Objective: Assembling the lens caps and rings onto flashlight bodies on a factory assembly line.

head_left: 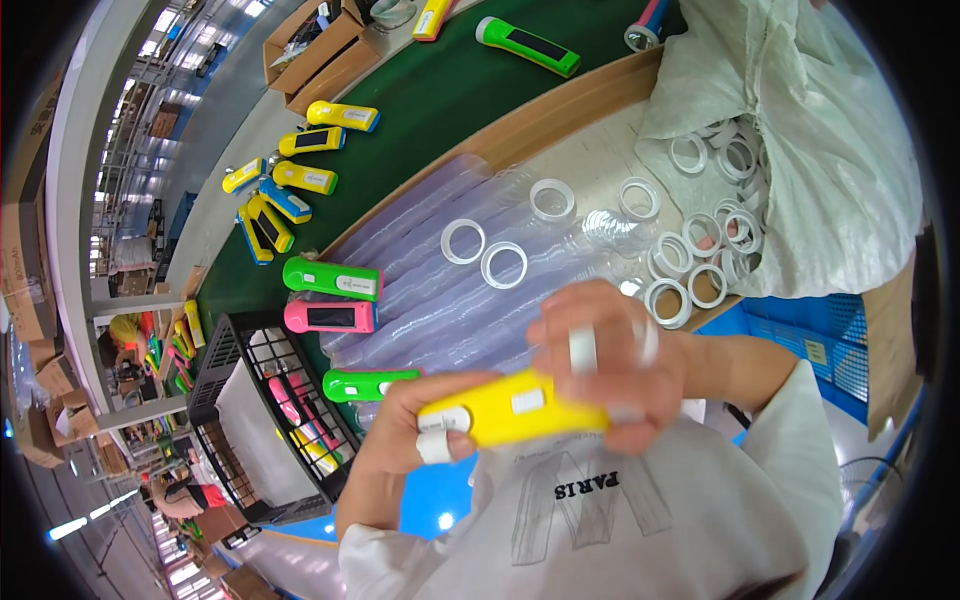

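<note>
Close to my body I hold a yellow flashlight (500,412) level between both hands. My left hand (405,430) is closed round its left end, with white tape on the thumb. At the other end, my right hand (610,365) has its fingers curled over the flashlight; it is blurred by motion, and white wraps show on its fingers. The flashlight's right end is hidden by that hand. Just beyond my left hand lies a green flashlight (370,385). Farther off are a pink flashlight (330,318) and another green one (333,278).
Clear plastic tubes (430,260) lie across the table, with several white rings (552,200) on and beside them. A pale woven sack (800,150) spills more rings at right. Flashlights line the green belt (420,120). A black crate (265,420) stands at left.
</note>
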`<action>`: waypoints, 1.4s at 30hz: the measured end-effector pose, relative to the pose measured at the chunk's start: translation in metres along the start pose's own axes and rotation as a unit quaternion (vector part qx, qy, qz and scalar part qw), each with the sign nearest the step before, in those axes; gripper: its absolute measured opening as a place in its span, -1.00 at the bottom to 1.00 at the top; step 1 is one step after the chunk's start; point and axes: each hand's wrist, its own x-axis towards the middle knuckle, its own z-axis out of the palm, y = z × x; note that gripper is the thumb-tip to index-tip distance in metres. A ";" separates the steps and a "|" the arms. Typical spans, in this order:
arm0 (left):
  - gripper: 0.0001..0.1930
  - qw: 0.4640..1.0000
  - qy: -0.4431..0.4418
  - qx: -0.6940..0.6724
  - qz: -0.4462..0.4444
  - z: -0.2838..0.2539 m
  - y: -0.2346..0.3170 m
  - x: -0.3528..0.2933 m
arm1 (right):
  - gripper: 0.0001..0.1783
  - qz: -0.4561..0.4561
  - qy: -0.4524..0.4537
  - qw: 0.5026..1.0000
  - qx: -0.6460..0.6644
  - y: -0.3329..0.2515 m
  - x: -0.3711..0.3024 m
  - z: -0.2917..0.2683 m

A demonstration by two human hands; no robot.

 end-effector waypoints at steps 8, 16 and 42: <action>-0.41 0.681 0.140 0.634 0.338 -0.006 -0.020 0.054 | -0.49 0.587 0.223 0.675 0.387 0.037 -0.009 -0.004; -0.45 0.646 0.107 0.670 0.349 0.013 0.001 0.058 | -0.50 0.522 0.167 0.801 0.242 0.046 -0.015 -0.008; -0.36 0.956 0.142 -0.255 -0.036 0.006 -0.057 0.068 | -0.44 0.504 0.216 0.715 0.434 0.065 -0.004 -0.017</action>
